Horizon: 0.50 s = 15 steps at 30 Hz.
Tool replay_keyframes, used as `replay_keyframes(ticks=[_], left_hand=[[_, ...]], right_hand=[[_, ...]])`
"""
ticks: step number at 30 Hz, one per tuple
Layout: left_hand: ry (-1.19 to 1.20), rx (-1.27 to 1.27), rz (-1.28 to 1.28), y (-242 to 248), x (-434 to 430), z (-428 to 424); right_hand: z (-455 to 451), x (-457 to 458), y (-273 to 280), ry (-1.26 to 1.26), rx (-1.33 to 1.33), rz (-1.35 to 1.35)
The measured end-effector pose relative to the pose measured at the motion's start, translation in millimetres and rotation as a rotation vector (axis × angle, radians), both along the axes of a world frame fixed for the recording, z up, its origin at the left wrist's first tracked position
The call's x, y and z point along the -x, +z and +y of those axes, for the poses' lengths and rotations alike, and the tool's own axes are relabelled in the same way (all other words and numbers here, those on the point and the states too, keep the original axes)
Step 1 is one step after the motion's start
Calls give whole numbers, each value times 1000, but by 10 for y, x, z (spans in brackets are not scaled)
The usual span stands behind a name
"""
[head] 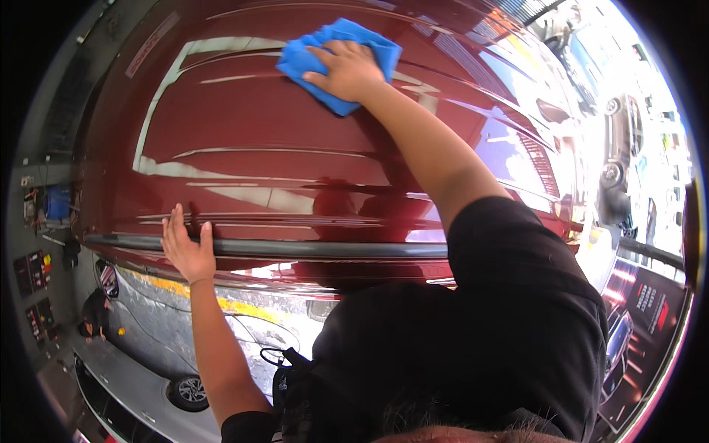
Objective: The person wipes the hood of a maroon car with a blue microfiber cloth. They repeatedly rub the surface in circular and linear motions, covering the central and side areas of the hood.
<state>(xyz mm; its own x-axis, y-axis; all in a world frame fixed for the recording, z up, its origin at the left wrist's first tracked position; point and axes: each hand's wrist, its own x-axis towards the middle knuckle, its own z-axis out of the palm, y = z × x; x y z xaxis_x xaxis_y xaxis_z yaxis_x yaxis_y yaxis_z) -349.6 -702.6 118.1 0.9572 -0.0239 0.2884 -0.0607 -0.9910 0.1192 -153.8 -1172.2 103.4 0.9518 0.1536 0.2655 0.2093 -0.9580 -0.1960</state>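
Note:
A glossy dark red car roof (pixel 266 122) with raised ribs spans the view before me. My right hand (pixel 352 69) lies palm down on a folded blue cloth (pixel 299 63), pressing it to the far part of the roof. The thumb and fingers are spread over the fabric. Nearer to me, my left hand (pixel 188 243) rests across the black strip (pixel 332 247) along the roof's near edge. Its fingers point away from me, spread apart, and it holds nothing.
Below the roof edge, a cable (pixel 260 326) runs over the wet floor with a yellow stripe (pixel 243 307). A grey car (pixel 138 382) stands at lower left, with a person (pixel 95 315) crouched beyond it. A printed banner (pixel 637 332) is at right, and parked vehicles (pixel 620 138) stand outside.

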Motion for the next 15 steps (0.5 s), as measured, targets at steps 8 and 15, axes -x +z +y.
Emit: replay_keyframes(ticks=[8, 15], left_hand=[[-29, -63, 17, -83, -127, 311], [-50, -46, 6, -187, -266, 231]], right_hand=[[-3547, 2137, -367, -697, 133, 99], [-5155, 4307, -656, -1466, -90, 344]])
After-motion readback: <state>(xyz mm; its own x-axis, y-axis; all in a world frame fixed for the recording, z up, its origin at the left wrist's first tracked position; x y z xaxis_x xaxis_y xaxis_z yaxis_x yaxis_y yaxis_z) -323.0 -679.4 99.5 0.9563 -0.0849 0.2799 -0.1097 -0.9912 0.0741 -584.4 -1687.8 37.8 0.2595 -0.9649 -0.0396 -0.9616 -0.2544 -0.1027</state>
